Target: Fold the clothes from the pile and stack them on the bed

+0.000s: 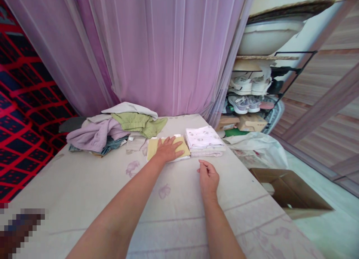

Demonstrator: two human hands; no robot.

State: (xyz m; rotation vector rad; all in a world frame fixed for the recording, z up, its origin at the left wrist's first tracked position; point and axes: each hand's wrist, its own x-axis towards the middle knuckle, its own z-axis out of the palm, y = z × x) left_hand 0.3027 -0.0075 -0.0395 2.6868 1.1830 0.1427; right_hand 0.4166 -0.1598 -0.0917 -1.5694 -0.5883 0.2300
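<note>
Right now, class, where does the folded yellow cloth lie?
In the head view, the folded yellow cloth lies on the table under the left hand, between the heap of unfolded clothes and the white folded stack.

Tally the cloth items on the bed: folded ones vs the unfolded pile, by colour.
Folded yellow cloth, under left hand: 1
Folded white printed stack: 1
Unfolded lilac garment: 1
Unfolded green garment: 1
Unfolded white garment: 1
Total: 5
</note>
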